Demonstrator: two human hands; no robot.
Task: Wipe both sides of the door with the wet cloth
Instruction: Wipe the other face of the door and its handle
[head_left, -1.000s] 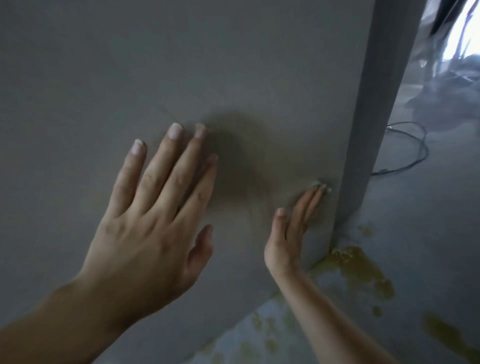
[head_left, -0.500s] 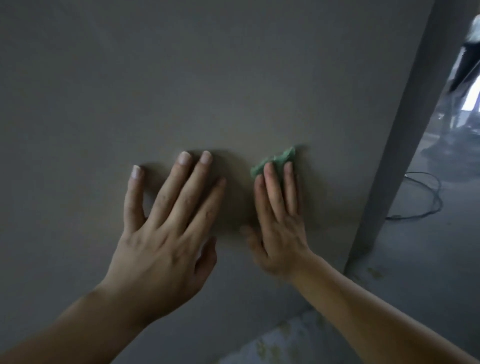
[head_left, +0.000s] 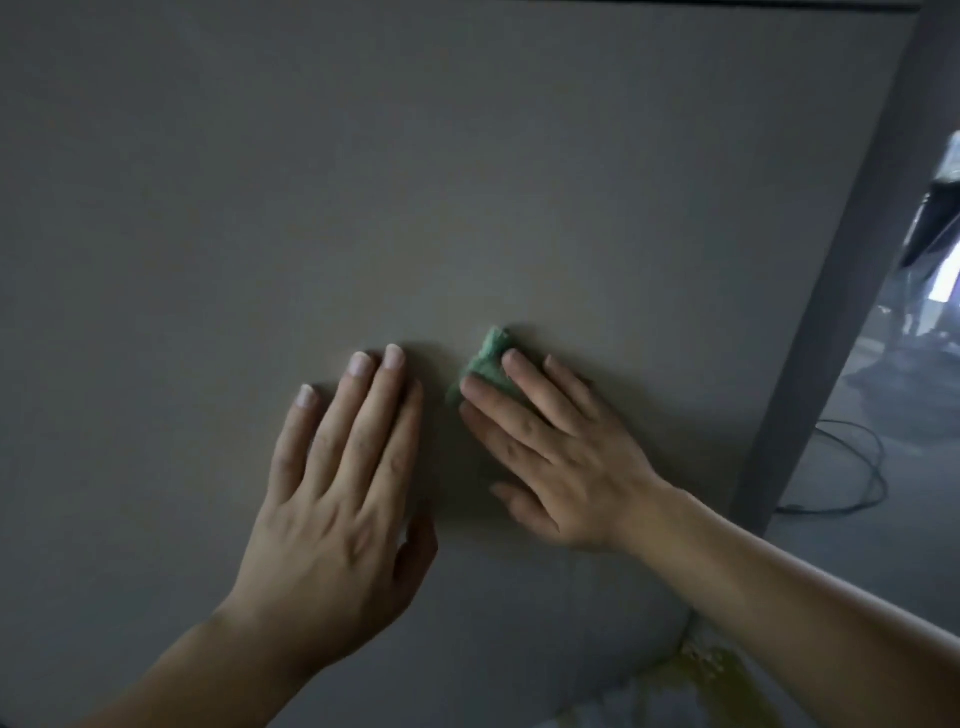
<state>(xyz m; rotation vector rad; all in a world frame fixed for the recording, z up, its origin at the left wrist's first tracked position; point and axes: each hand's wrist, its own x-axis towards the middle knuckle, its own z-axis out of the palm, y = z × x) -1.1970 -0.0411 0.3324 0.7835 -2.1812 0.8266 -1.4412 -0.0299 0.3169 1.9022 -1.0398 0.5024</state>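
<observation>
The grey door (head_left: 467, 182) fills most of the head view, its edge running down the right side. My left hand (head_left: 337, 499) lies flat on the door face with fingers spread and straight. Just to its right, my right hand (head_left: 550, 452) presses a small green cloth (head_left: 485, 366) against the door with straight fingers. Most of the cloth is hidden under the fingers; only its upper left part shows.
The door's dark edge (head_left: 831, 322) stands at the right. Beyond it lies a grey floor with a black cable (head_left: 852, 467) in a loop. A yellowish stain (head_left: 711, 670) marks the floor below the door's bottom corner.
My right hand with the cloth moved from the door's lower right edge up and left to beside my left hand. The view has risen; the left hand stays flat on the door.
</observation>
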